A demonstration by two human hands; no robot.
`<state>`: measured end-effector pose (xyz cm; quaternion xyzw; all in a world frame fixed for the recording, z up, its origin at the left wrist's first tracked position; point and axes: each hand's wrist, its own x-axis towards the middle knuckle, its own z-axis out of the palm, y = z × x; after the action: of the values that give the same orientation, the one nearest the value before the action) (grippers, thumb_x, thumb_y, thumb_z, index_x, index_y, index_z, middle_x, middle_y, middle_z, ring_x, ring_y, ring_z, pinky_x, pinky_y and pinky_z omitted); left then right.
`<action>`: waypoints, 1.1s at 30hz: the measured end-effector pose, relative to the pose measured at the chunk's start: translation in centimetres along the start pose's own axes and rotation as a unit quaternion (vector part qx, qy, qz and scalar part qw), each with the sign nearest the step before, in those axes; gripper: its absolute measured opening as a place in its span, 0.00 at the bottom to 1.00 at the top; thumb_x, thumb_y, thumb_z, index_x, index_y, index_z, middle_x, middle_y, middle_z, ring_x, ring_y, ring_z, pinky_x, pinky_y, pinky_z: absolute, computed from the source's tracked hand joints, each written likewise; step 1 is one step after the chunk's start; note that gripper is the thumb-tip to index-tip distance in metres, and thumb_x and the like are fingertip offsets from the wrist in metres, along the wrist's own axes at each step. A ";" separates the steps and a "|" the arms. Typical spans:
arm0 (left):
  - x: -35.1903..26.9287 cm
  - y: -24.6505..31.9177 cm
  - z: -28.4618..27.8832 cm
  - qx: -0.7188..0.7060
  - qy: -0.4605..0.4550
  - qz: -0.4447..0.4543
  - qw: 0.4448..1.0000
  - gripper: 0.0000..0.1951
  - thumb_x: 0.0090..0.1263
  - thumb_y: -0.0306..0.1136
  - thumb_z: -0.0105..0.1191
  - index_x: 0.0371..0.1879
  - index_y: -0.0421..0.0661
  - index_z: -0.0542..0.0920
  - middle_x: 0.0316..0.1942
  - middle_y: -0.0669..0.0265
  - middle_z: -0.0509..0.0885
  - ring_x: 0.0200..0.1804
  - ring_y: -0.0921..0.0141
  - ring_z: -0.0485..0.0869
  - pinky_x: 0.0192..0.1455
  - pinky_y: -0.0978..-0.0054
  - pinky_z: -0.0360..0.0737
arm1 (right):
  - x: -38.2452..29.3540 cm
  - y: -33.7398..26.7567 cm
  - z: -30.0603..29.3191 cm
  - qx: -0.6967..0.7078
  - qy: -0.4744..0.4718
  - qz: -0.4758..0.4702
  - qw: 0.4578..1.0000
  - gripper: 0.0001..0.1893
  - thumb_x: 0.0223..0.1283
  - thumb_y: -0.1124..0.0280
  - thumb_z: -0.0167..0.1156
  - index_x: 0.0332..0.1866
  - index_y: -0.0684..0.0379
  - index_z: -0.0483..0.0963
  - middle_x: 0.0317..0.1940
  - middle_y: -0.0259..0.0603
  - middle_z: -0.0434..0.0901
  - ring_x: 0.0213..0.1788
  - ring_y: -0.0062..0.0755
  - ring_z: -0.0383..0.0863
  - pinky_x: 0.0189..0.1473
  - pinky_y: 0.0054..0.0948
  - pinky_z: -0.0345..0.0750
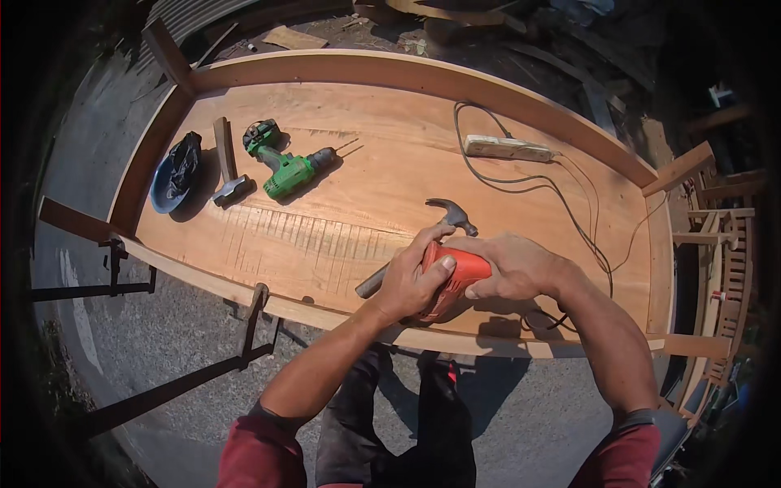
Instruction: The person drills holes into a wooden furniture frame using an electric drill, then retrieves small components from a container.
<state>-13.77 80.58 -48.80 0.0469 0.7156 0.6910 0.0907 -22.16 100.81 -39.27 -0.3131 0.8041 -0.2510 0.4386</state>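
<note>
Both hands are on a red power tool [468,265], held above the wooden panel near its front rail. My left hand [407,277] wraps the tool's left side, with the thumb pressed on its casing. On the other side, my right hand [518,265] grips its right end with bent fingers. The hands cover much of the tool, so its exact kind is unclear. Behind the left hand lies a claw hammer [454,216]; its head and handle end [370,283] show. A dark cord [540,320] loops on the panel by the right forearm.
A wooden frame [366,68] with corner legs borders the panel [378,171]. On it rest a green cordless drill [290,174], a sledgehammer [229,165], a blue bowl [163,189] holding black plastic, and a power strip [507,148]. Bar clamps [253,323] grip the front rail.
</note>
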 end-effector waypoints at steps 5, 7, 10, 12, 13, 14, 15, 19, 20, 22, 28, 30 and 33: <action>-4.3 1.2 -0.4 0.236 0.051 -0.078 0.967 0.30 0.78 0.52 0.53 0.69 0.40 0.72 0.53 0.46 0.85 0.52 0.53 0.87 0.57 0.59 0.81 | -1.3 -0.8 -1.2 0.100 -0.006 0.099 0.990 0.34 0.57 0.60 0.68 0.72 0.46 0.72 0.40 0.50 0.87 0.40 0.51 0.88 0.47 0.46 0.83; -7.0 0.7 -1.3 0.369 0.003 -0.097 0.924 0.30 0.78 0.55 0.52 0.66 0.42 0.74 0.50 0.46 0.85 0.47 0.52 0.88 0.52 0.57 0.82 | -1.8 -1.6 -2.3 0.126 -0.027 0.165 0.978 0.34 0.56 0.61 0.68 0.72 0.47 0.72 0.40 0.47 0.87 0.37 0.43 0.87 0.44 0.42 0.83; -9.2 0.2 -2.1 0.506 -0.049 -0.078 0.857 0.29 0.76 0.62 0.49 0.54 0.45 0.80 0.35 0.54 0.88 0.33 0.54 0.89 0.40 0.57 0.81 | -2.0 -1.4 -2.1 0.039 0.010 0.107 0.993 0.37 0.55 0.62 0.69 0.74 0.46 0.70 0.36 0.39 0.86 0.30 0.27 0.83 0.35 0.32 0.81; -9.5 0.8 -2.5 0.535 -0.047 -0.130 0.834 0.27 0.77 0.60 0.49 0.53 0.46 0.81 0.31 0.55 0.88 0.33 0.54 0.89 0.39 0.57 0.82 | -2.6 -2.5 -3.3 0.116 0.032 0.147 0.982 0.37 0.55 0.64 0.69 0.74 0.46 0.70 0.34 0.36 0.84 0.30 0.25 0.82 0.33 0.28 0.80; -9.1 1.5 -2.5 0.548 -0.037 -0.152 0.822 0.27 0.77 0.60 0.49 0.52 0.46 0.82 0.29 0.56 0.87 0.33 0.54 0.89 0.39 0.56 0.82 | -3.2 -3.8 -4.9 0.146 0.046 0.165 0.974 0.37 0.55 0.65 0.68 0.75 0.45 0.70 0.33 0.35 0.83 0.29 0.24 0.81 0.31 0.27 0.80; -9.1 1.6 -2.5 0.545 -0.038 -0.144 0.825 0.26 0.77 0.59 0.49 0.51 0.46 0.82 0.29 0.55 0.88 0.34 0.54 0.89 0.39 0.56 0.82 | -4.1 -5.4 -5.8 0.141 0.054 0.221 0.964 0.37 0.56 0.67 0.67 0.75 0.47 0.69 0.30 0.33 0.79 0.27 0.23 0.79 0.26 0.25 0.78; -9.2 1.6 -2.4 0.548 -0.036 -0.140 0.824 0.26 0.77 0.59 0.49 0.50 0.45 0.82 0.30 0.55 0.88 0.34 0.54 0.89 0.40 0.56 0.82 | -5.3 -5.2 -5.4 0.154 0.112 0.237 0.953 0.34 0.57 0.66 0.67 0.72 0.49 0.71 0.29 0.36 0.80 0.27 0.26 0.80 0.29 0.30 0.78; -6.4 -0.2 -1.0 0.514 -0.076 -0.226 0.824 0.25 0.76 0.57 0.51 0.47 0.44 0.83 0.33 0.52 0.89 0.39 0.53 0.90 0.45 0.54 0.84 | -11.1 2.0 0.9 0.293 0.361 0.222 0.857 0.28 0.63 0.64 0.65 0.68 0.57 0.71 0.30 0.39 0.80 0.26 0.29 0.81 0.24 0.29 0.78; -5.9 -1.0 -2.4 0.503 -0.056 -0.243 0.828 0.25 0.76 0.57 0.52 0.48 0.45 0.84 0.34 0.51 0.89 0.41 0.53 0.90 0.46 0.53 0.84 | -11.5 2.8 3.0 0.376 0.403 0.217 0.806 0.25 0.67 0.63 0.64 0.66 0.59 0.71 0.31 0.39 0.80 0.25 0.29 0.81 0.22 0.27 0.78; -2.8 -2.0 -6.5 0.474 -0.008 -0.267 0.839 0.25 0.75 0.58 0.53 0.50 0.47 0.86 0.37 0.49 0.90 0.45 0.52 0.90 0.49 0.52 0.83 | -13.5 6.8 7.9 0.538 0.464 0.211 0.671 0.19 0.73 0.60 0.61 0.61 0.60 0.71 0.33 0.40 0.79 0.24 0.28 0.80 0.22 0.24 0.80; 4.8 -2.5 -23.7 0.484 0.299 -0.249 0.784 0.21 0.73 0.46 0.53 0.50 0.39 0.83 0.46 0.44 0.87 0.51 0.46 0.87 0.56 0.50 0.83 | -14.0 8.4 16.7 0.651 0.563 0.202 0.467 0.19 0.76 0.54 0.59 0.57 0.60 0.71 0.34 0.42 0.80 0.25 0.28 0.80 0.22 0.24 0.79; 5.8 -3.3 -29.3 0.474 0.364 -0.260 0.758 0.22 0.73 0.44 0.53 0.56 0.39 0.81 0.58 0.40 0.80 0.57 0.43 0.84 0.60 0.49 0.80 | -13.3 8.4 17.7 0.637 0.576 0.192 0.475 0.20 0.76 0.54 0.59 0.56 0.61 0.71 0.35 0.42 0.80 0.25 0.28 0.80 0.23 0.25 0.80; 7.0 -7.0 -35.8 0.435 0.444 -0.336 0.708 0.24 0.73 0.43 0.53 0.61 0.39 0.76 0.62 0.40 0.76 0.62 0.42 0.80 0.65 0.50 0.79 | -13.9 7.8 18.4 0.579 0.608 0.198 0.505 0.19 0.76 0.55 0.58 0.56 0.61 0.71 0.34 0.42 0.80 0.25 0.29 0.80 0.23 0.25 0.80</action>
<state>-27.23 46.52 -55.27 -0.4745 0.8630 0.1684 -0.0416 -2.63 113.80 -45.94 0.4077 0.5894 -0.6964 -0.0368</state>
